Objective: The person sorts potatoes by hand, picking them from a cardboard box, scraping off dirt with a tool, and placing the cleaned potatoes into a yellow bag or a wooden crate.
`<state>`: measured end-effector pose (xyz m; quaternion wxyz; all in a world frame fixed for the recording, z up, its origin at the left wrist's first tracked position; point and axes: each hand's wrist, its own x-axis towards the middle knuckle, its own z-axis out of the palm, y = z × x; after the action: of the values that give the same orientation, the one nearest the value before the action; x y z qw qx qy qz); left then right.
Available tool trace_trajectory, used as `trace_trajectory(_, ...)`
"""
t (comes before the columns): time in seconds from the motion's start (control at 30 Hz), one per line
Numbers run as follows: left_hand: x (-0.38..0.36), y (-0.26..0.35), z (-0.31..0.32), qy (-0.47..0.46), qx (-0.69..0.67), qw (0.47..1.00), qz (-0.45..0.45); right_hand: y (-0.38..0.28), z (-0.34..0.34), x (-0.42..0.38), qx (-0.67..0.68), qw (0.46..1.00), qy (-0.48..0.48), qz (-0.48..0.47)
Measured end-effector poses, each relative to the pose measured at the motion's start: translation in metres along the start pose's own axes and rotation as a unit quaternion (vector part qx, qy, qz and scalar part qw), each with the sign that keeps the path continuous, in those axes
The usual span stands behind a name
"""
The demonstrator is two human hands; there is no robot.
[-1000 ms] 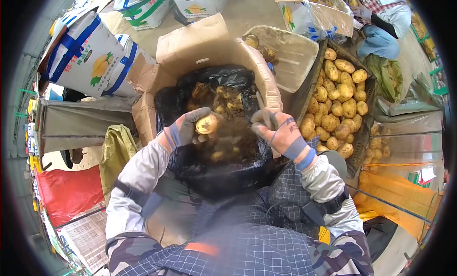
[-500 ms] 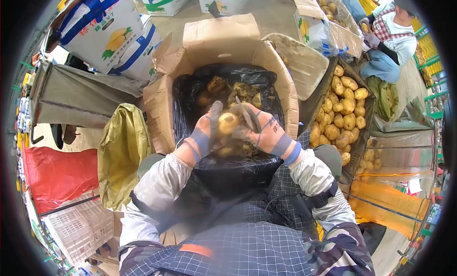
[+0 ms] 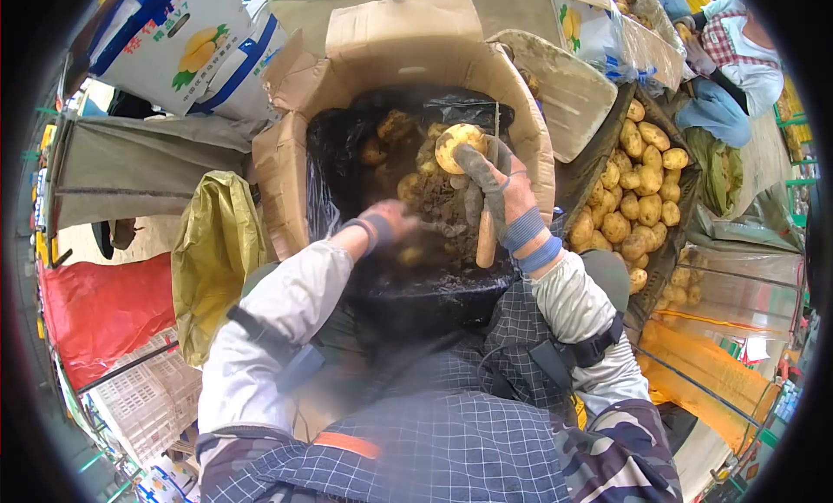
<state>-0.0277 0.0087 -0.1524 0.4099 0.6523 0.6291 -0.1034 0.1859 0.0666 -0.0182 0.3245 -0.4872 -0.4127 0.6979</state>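
Note:
My right hand (image 3: 501,186), in a dirty work glove, grips a yellow potato (image 3: 460,147) between thumb and fingers. The same hand also holds a knife, its wooden handle (image 3: 486,241) pointing down from the palm and its thin blade standing up by the fingers. Lower and to the left, my left hand (image 3: 392,221) is smeared by motion above the scraps, so its fingers cannot be read. Both hands are over an open cardboard box (image 3: 403,24) lined with a black plastic bag (image 3: 334,147). Dark soil and clods (image 3: 442,203) lie in the bag among dirty potatoes.
At right stands a crate of cleaned potatoes (image 3: 638,177), with a dirty pale board (image 3: 564,95) beside the box. An olive sack (image 3: 217,260) hangs at left, near a red cloth (image 3: 108,316). Printed cartons (image 3: 195,52) stand far left. Another person (image 3: 733,69) sits at upper right.
My hands have separated. The right hand has carried the potato up and to the right with the knife still in it; the left has dropped lower. The view has shifted slightly.

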Motion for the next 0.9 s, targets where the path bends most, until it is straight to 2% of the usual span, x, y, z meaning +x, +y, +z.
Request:
trace_trajectory(0.03, 0.014, -0.004, 0.02, -0.097, 0.055, 0.994, 0.007, -0.001, -0.002, 0.0, 0.01, 1.0, 0.009, -0.007)
trace_trajectory(0.1, 0.039, -0.008, 0.059, -0.209, 0.141, 0.968, 0.005, -0.006, -0.006, -0.005, 0.03, 0.999, 0.009, -0.01)
trace_trajectory(0.2, 0.063, -0.01, 0.095, -0.269, 0.2, 0.942, -0.009, -0.014, -0.02, -0.009, 0.081, 0.997, 0.002, -0.003)
trace_trajectory(0.53, 0.061, -0.01, 0.093, -0.301, 0.211, 0.929, -0.046, -0.026, -0.05, -0.019, 0.152, 0.988, -0.004, 0.015)
trace_trajectory(0.67, 0.058, -0.011, 0.094, -0.309, 0.206, 0.927, -0.05, -0.028, -0.046, -0.02, 0.108, 0.994, -0.001, -0.005)
trace_trajectory(0.8, 0.063, -0.009, 0.097, -0.304, 0.2, 0.93, -0.045, -0.026, -0.044, -0.021, 0.122, 0.993, 0.009, 0.003)
trace_trajectory(0.9, 0.067, -0.009, 0.096, -0.288, 0.182, 0.939, -0.041, -0.02, -0.043, -0.017, 0.225, 0.974, -0.036, 0.005)
